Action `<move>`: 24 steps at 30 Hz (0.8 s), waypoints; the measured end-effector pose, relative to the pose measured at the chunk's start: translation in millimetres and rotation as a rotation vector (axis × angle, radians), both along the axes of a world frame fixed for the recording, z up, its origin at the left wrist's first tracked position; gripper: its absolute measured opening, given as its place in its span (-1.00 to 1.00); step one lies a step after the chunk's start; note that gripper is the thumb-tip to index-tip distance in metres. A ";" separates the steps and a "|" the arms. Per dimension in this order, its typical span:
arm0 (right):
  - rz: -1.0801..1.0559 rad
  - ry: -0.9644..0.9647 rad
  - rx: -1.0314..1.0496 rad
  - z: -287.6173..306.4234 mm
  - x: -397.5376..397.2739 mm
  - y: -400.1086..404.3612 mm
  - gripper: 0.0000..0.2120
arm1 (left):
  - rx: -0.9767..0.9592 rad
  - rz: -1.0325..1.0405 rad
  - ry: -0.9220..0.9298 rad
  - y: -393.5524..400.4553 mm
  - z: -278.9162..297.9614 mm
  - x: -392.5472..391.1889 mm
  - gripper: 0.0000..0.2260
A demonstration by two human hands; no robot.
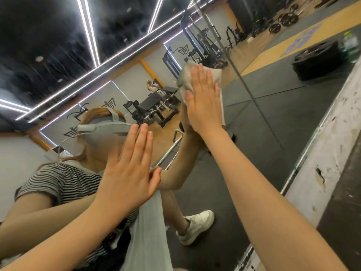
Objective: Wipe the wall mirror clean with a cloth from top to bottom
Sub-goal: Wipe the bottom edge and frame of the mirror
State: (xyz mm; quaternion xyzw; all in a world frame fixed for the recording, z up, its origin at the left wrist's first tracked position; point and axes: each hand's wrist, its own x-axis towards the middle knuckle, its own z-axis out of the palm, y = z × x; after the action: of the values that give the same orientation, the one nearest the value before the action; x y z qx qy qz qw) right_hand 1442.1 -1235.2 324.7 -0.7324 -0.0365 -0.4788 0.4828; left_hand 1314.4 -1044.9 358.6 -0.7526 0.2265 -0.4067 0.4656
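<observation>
Bare forearms come up first, both reaching out from the person toward the wall mirror (254, 153). Left hand (129, 171) is nearest, palm flat on the glass with fingers straight and close together, thumb out to the side, so that grip is spread and not holding anything. You can see its reflection meeting it right at the fingertips. Right hand (203, 102) is farther up and over to the right, also flat, fingers straight, pressing a pale crumpled cloth (197, 75) against the mirror. The cloth sticks out above the fingertips and hangs down along the right edge of the hand, so it's pinned under the palm rather than bunched in a fist.

Running along the right edge is the mirror's metal frame (304, 163), and beside it a scuffed white ledge (332, 145) with chipped paint. Higher up that side sits a black weight plate (316, 61) with a clear plastic bottle (350, 45) just beside it.

Deeper in the reflection: the person in a striped shirt, a white sneaker (197, 225) on dark rubber flooring, then a black bench machine (154, 108) on a wood-coloured floor strip, more gym gear behind it, and bright light strips (88, 30) crossing a dark ceiling.
</observation>
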 end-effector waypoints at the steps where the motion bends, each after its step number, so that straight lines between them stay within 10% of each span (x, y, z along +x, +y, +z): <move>1: 0.015 -0.002 -0.011 -5.7 2.0 -5.0 -0.47 | -0.001 -0.001 0.001 0.3 -0.1 -0.1 -0.32; 16: -0.016 0.364 0.681 -218.4 7.8 -31.0 -0.37 | 0.012 0.005 -0.011 2.0 -0.4 1.0 -0.31; 24: -0.046 0.487 0.724 -284.7 -14.8 -4.3 -0.47 | 0.016 0.030 -0.013 1.4 -0.8 0.0 -0.32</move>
State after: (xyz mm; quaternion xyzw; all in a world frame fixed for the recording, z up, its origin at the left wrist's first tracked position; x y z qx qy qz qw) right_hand 1427.3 -1239.4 40.0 -0.6079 0.2651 -0.2847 0.6921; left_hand 1314.5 -1043.6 357.8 -0.7495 0.2156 -0.4027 0.4792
